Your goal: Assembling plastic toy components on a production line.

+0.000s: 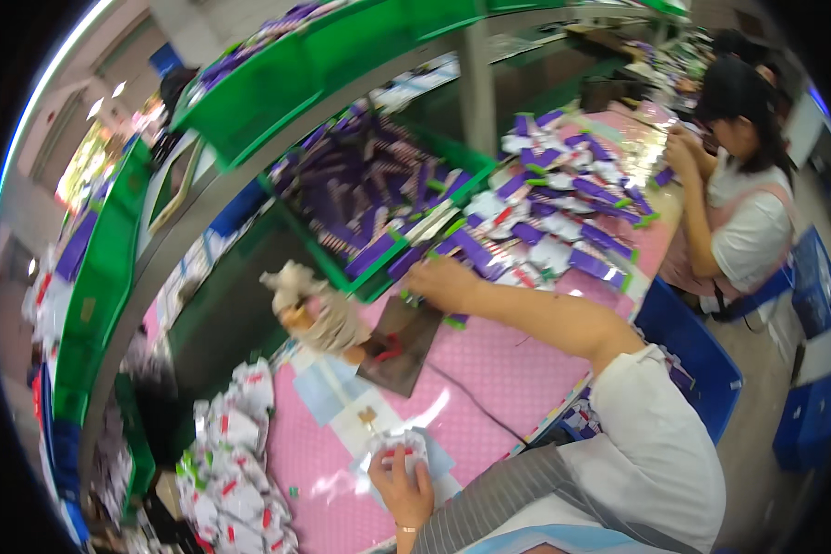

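Note:
My left hand (pixel 403 487) is low at the front of the pink table, its fingers curled over a small clear-and-white plastic pack (pixel 404 446) with red in it. The pack lies on pale sheets on the tabletop. Farther off, my right hand (pixel 443 283) reaches to the near corner of a green bin, beside purple cards (pixel 466 251) with green ends. Its fingers are bent and closed together; blur hides what is between them. Just left of that hand, a dark plate (pixel 414 355) carries a beige cloth-wrapped object (pixel 319 314).
The green bin (pixel 480 175) holds many purple packages. White packs with red marks (pixel 235 462) are heaped at the left. A cable (pixel 480 403) crosses the table. A co-worker (pixel 748 185) sits at the right beyond a blue bin (pixel 697 355). Green trays (pixel 277 83) hang overhead.

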`<state>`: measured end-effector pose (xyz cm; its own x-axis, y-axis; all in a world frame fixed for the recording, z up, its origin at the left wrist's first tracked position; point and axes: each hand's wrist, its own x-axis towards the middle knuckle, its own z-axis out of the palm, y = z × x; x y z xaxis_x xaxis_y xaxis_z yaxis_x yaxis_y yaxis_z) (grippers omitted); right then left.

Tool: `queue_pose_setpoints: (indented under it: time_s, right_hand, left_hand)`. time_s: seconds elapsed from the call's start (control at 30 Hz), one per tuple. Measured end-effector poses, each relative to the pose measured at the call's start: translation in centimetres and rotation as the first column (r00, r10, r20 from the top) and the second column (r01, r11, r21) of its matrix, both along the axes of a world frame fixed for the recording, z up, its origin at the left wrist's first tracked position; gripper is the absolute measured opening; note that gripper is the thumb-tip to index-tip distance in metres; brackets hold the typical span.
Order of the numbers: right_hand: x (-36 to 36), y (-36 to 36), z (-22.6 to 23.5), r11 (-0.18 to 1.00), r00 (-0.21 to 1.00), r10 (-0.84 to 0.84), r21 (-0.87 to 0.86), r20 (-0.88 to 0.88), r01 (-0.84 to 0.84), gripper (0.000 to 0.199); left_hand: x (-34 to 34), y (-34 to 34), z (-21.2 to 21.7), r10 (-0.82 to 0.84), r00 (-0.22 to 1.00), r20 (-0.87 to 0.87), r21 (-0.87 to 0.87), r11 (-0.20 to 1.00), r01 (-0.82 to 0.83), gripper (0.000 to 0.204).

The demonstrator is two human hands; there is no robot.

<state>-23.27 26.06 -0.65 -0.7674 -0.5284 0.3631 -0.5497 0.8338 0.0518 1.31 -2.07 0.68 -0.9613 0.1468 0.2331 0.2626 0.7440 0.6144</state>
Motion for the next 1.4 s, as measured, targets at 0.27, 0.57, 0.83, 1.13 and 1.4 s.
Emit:
queue_pose_setpoints:
  time_s: [0.27,0.57,0.83,1.13,1.4]
  right_hand:
    - [5.8,0.5,5.8,0.620,0.969,-0.170,-0.745,0.178,0.245,0.022]
    - [22.1,-4.3,5.3,0.007,0.691,0.510,-0.806,0.512,0.592,0.042]
    - [21.3,-4.4,6.9,0.774,0.906,0.422,-0.536,0.042,-0.336,0.018]
    - [21.2,-5.8,6.6,0.544,0.210,0.830,-0.833,0.517,-0.103,0.033]
    - [20.6,-6.1,6.5,0.341,0.244,0.910,-0.940,0.336,0.025,0.029]
  left_hand:
    - [-0.1,-3.4,0.3,-0.095,0.990,-0.100,0.235,0.965,0.116,0.035]
    - [-0.9,3.4,1.2,-0.580,0.696,0.422,0.811,0.586,-0.004,0.053]
    - [-0.1,2.3,3.7,-0.530,0.492,0.691,0.596,0.803,0.027,0.048]
    - [0.8,-3.3,1.1,-0.336,0.391,0.857,0.417,0.898,-0.142,0.050]
    - [2.0,-5.2,2.2,-0.040,0.807,0.590,0.262,0.954,-0.144,0.046]
